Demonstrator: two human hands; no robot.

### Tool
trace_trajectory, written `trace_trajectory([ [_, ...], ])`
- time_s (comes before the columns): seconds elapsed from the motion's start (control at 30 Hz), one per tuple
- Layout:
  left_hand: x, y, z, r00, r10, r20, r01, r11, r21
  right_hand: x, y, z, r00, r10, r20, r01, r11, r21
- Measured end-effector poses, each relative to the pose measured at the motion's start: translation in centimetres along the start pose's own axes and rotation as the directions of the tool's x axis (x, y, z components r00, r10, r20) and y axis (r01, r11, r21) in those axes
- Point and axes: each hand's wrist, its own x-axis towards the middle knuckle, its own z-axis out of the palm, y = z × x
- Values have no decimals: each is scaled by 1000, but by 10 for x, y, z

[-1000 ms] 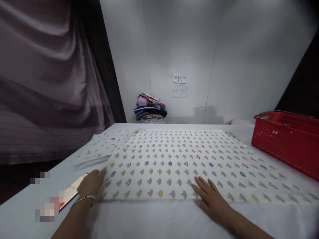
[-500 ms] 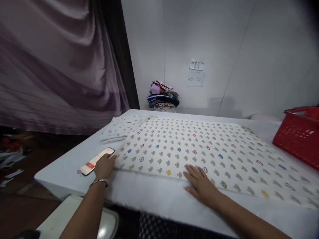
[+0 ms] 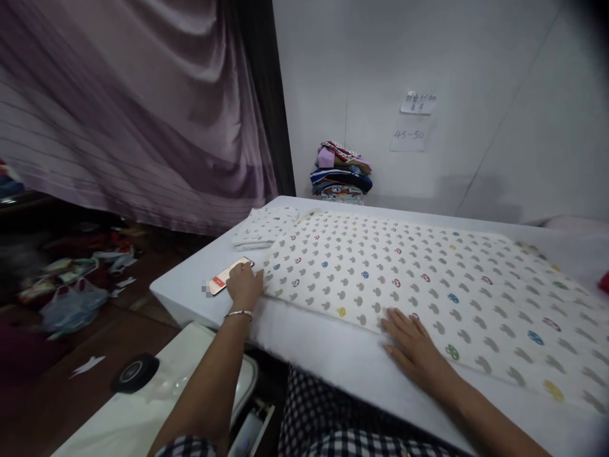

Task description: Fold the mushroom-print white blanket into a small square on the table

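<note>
A white mushroom-print cloth (image 3: 342, 266) lies spread flat over the white table. My right hand (image 3: 413, 346) rests palm down on its near edge, fingers stretched out. At the cloth's near left corner is my left hand (image 3: 245, 285), with a bracelet at the wrist. Its fingers reach over the lit phone (image 3: 221, 279) and partly cover the screen, while the thumb points toward the cloth corner. Behind the phone, a folded white printed cloth (image 3: 261, 227) sits beside the spread one.
A pile of folded clothes (image 3: 341, 171) stands against the wall, left of paper signs (image 3: 409, 134). A purple curtain (image 3: 190, 114) hangs at the left. Bags and scraps litter the floor below it. Part of a red basket (image 3: 604, 282) shows at the right edge.
The view has swung left and down, bringing in more floor and my checked clothing, and most of the red basket has left the picture. My left hand now reaches further over the phone.
</note>
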Motion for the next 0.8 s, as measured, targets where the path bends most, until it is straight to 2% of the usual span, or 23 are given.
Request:
trace_trajectory([
  [0.1,-21,18,-2,977,214,-17,-215,973,-79,-20,13,4,999,34,1,-34,999,-31],
  [0.17,-39,30,-2,936,349,38,-337,923,-184,-36,23,7,1000,19,-19,-20,999,-36],
  [0.23,-57,39,0,891,444,93,-406,873,-271,-55,37,8,997,19,-79,-22,999,-33],
  [0.3,-74,46,1,832,543,113,-478,805,-351,-76,55,8,987,28,-155,-33,999,-34],
  [0.43,-95,51,5,658,751,58,-661,613,-432,-122,97,6,960,16,-281,-44,995,-94],
  [0.53,-100,52,8,583,812,32,-740,547,-390,-146,118,6,934,16,-357,-73,986,-147],
  [0.6,-102,58,8,529,849,14,-787,496,-365,-152,123,7,920,31,-390,-100,982,-158],
  [0.73,-109,80,4,368,930,-12,-881,345,-325,-148,114,-2,915,102,-390,-173,973,-151],
  [0.8,-112,90,3,346,938,1,-899,332,-287,-144,108,-11,908,149,-392,-216,967,-132],
])
